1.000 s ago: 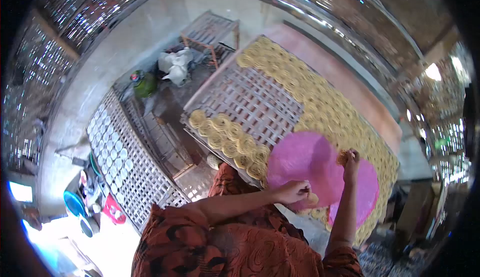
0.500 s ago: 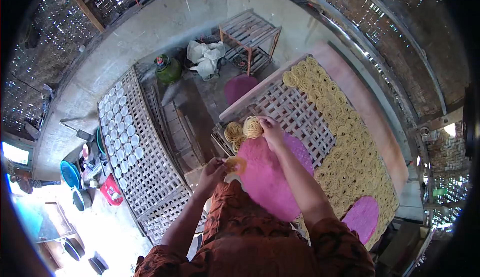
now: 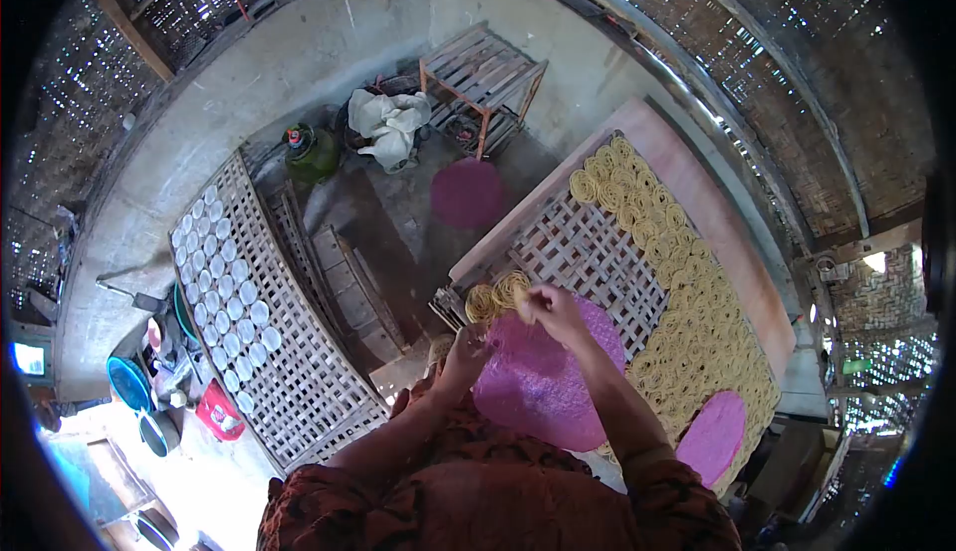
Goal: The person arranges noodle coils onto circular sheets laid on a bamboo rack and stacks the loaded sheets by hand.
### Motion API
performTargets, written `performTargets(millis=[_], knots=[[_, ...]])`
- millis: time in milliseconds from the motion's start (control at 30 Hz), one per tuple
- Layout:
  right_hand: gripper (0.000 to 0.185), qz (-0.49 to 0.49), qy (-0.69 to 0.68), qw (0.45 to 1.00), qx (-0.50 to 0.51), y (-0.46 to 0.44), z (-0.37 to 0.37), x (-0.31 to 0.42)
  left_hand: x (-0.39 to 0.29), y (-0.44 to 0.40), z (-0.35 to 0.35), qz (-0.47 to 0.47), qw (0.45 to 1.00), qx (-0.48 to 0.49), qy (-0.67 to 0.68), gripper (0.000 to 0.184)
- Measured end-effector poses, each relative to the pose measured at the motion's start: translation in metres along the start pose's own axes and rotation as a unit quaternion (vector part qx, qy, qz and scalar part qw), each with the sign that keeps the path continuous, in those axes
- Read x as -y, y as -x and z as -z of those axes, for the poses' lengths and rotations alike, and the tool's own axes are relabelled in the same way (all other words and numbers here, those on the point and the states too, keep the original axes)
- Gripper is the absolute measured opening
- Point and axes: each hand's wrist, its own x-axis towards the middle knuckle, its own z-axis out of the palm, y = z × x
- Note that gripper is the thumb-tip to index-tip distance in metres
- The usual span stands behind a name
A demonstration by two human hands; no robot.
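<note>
A small, rustic food workshop, by all appearances: coils of yellow strands (image 3: 697, 322) blanket a woven lattice rack (image 3: 588, 247) at right of frame, while pale discs (image 3: 221, 292) line a second rack (image 3: 299, 352) at left. Daylight pricks through woven walling (image 3: 737, 48) at upper right; a bare, stained wall (image 3: 299, 63) backs a slatted stand (image 3: 488, 63) at top center, with a blue basin (image 3: 129, 384) at lower left.

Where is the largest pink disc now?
In the head view, the largest pink disc is right of and below centre, partly over the rack of yellow coils, beside the left hand.
</note>
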Motion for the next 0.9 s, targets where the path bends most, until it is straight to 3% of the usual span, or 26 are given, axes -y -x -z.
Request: performTargets(millis=[67,100,167,200,233,300,400,467,500,533,600,667,733,767,833,867,900], knots=[[0.019,0.061,0.031,0.99,-0.127,-0.023,-0.007,-0.007,0.012,-0.001,0.012,0.035,0.999,0.011,0.012,0.037],[0.019,0.059,0.029,0.989,-0.132,-0.031,-0.016,-0.008,0.013,-0.002,0.018,0.068,0.997,0.019,0.024,0.038],[0.021,0.281,0.204,0.918,-0.192,-0.044,-0.033,-0.011,0.014,-0.005,0.032,0.06,0.998,0.019,-0.005,0.035],[0.035,0.174,0.17,0.969,-0.054,-0.044,-0.04,-0.016,0.013,-0.005,0.039,0.051,0.998,0.015,-0.031,0.032],[0.035,0.169,0.168,0.97,-0.058,-0.038,-0.045,-0.021,0.012,-0.005,0.044,0.054,0.998,0.02,-0.034,0.032],[0.043,0.256,0.186,0.94,-0.129,-0.028,-0.05,-0.027,0.016,-0.015,0.058,0.045,0.996,0.01,-0.071,0.023],[0.038,0.111,0.174,0.934,-0.292,0.014,0.004,-0.031,0.052,-0.038,0.087,-0.001,0.998,0.064,-0.029,0.021],[0.038,-0.055,0.338,0.884,-0.32,0.033,0.043,-0.119,0.086,-0.063,0.121,0.008,0.99,0.133,-0.052,0.024],[0.038,-0.064,0.335,0.878,-0.335,0.043,0.047,-0.113,0.091,-0.075,0.126,0.016,0.978,0.192,-0.074,0.028],[0.04,-0.123,0.359,0.878,-0.293,0.054,0.055,-0.101,0.024,-0.067,0.118,0.066,0.941,0.191,-0.272,0.036],[0.043,-0.203,0.381,0.874,-0.224,0.064,0.06,-0.103,0.132,-0.118,0.161,0.023,0.941,0.21,-0.264,0.045],[0.041,-0.269,0.361,0.859,-0.245,0.06,0.06,-0.12,0.155,-0.135,0.194,0.001,0.889,0.186,-0.419,0.046],[0.036,-0.204,0.459,0.812,-0.298,0.071,0.057,-0.103,0.177,-0.14,0.236,-0.016,0.83,0.183,-0.527,0.048],[0.033,-0.12,0.465,0.847,-0.229,0.073,0.065,-0.118,0.183,-0.139,0.257,-0.035,0.809,0.182,-0.558,0.049],[0.027,-0.036,0.422,0.85,-0.313,0.092,0.065,-0.104,0.151,-0.134,0.26,0.019,0.79,0.24,-0.564,0.047],[0.025,-0.084,0.341,0.9,-0.259,0.13,0.07,-0.033,0.141,-0.127,0.261,0.044,0.785,0.263,-0.56,0.046],[0.02,-0.102,0.267,0.931,-0.228,0.138,0.067,-0.047,0.129,-0.122,0.255,0.064,0.776,0.287,-0.558,0.045]])
